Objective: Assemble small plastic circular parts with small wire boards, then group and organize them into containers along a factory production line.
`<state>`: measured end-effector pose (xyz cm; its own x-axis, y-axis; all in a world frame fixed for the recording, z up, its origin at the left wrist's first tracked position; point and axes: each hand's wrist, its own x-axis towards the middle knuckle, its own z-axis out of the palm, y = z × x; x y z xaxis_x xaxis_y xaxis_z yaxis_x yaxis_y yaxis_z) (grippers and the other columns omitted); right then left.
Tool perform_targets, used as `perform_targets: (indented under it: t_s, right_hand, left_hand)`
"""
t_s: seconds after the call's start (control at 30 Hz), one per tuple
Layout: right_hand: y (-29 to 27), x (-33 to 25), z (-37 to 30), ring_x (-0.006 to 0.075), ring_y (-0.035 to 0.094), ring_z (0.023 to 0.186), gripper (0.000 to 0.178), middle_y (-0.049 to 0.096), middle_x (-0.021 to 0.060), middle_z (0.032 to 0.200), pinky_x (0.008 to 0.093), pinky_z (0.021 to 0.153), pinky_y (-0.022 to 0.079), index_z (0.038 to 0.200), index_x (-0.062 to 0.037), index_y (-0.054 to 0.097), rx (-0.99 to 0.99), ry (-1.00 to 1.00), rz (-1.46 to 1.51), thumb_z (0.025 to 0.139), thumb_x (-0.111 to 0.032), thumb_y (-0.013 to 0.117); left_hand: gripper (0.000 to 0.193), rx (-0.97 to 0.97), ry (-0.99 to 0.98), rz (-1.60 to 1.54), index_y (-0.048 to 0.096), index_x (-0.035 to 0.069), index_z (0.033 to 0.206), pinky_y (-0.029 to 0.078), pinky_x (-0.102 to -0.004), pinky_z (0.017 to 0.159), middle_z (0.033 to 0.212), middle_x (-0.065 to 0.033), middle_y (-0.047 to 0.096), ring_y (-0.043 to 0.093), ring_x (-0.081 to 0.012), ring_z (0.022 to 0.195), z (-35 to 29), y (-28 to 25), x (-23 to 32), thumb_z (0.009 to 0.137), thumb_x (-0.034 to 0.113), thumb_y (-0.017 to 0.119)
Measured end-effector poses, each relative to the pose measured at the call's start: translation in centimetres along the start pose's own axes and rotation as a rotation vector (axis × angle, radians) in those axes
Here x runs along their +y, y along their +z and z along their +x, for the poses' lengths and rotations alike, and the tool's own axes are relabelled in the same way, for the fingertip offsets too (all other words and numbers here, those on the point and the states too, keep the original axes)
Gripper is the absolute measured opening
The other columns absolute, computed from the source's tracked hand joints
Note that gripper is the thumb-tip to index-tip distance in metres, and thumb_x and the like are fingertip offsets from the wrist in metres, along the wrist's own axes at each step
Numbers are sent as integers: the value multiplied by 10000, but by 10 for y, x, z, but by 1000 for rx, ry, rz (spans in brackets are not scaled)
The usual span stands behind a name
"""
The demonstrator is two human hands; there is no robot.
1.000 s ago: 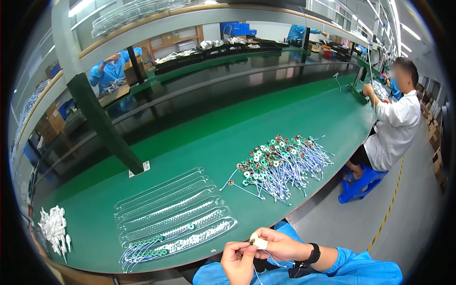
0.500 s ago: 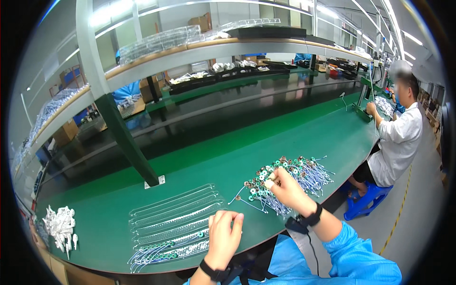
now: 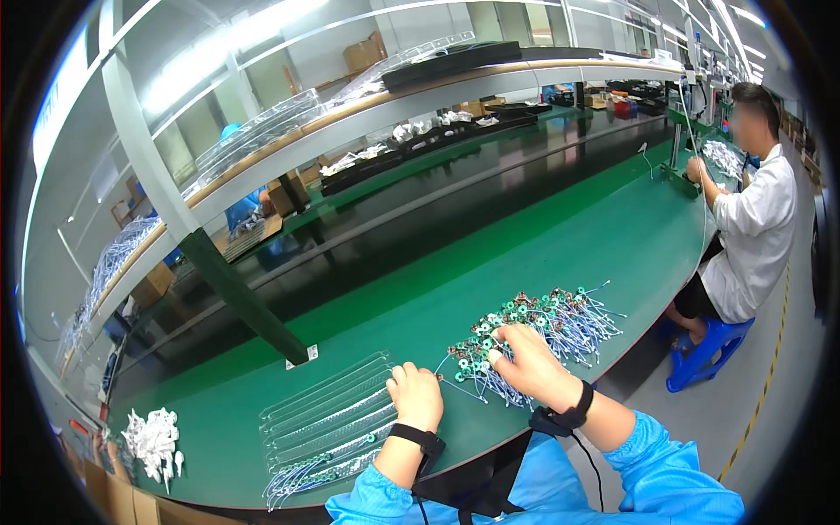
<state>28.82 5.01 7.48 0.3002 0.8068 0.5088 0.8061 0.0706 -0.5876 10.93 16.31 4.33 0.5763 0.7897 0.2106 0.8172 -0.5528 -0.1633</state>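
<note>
1. Your left hand (image 3: 417,395) is resting on the green bench top (image 3: 560,262) at the near edge, fingers curled loosely; it is lying beside the clear plastic trays (image 3: 328,411), and I cannot tell whether it is pinching anything.
2. Your right hand (image 3: 528,366) is reaching into the pile of small wired parts (image 3: 534,328), fingertips pressing down among them. They are closing on a piece, probably, but the grasp itself is hidden under the fingers.
3. Both wrists are wearing dark straps, and a cord is trailing from the right one toward your blue sleeve.
4. Progress, as a judgement: the nearest tray strips are showing green-and-white parts seated along their lower rows, while the upper strips are looking bare. The pile is looking large, so most of the loading appears to be left.
5. Materials: the trays are thin, glossy, transparent, long ribbed strips with rounded ends. The parts are small round green discs, some brown, each trailing fine pale blue-white leads, all tangling together. The bench top is a matte green mat, smooth.
6. At far left a heap of small white plastic pieces (image 3: 153,442) is lying well apart from both hands.
7. Farther along the bench a person in a white coat (image 3: 752,227) is sitting on a blue stool (image 3: 704,346), working at their own station.
</note>
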Motion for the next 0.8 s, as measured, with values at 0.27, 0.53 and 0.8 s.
perform_targets:
  t_s: [0.27,0.53,0.8]
  right_hand:
    - [-27,-11,-36,346,539,990,275,585,169,1016,404,889,416,1065,-6,568,23,-31,206,831,-144,616]
    - [-9,-40,-82,193,591,667,242,610,78,746,313,627,469,1010,2,606,-67,134,482,813,-109,693]
    - [29,-81,-107,250,622,889,446,613,135,994,339,825,496,1206,5,538,-394,-139,588,816,-113,719]
  left_hand:
    - [238,103,-24,-328,664,2,781,515,-507,668,812,-193,659,634,-370,778,3,-30,14,852,208,567]
    - [125,117,192,-1052,624,22,962,481,-391,708,842,-168,602,590,-359,755,-99,-65,5,860,92,639]
    - [153,228,-109,-528,645,51,956,408,-412,829,971,-120,613,535,-315,946,-155,-33,-137,851,162,646]
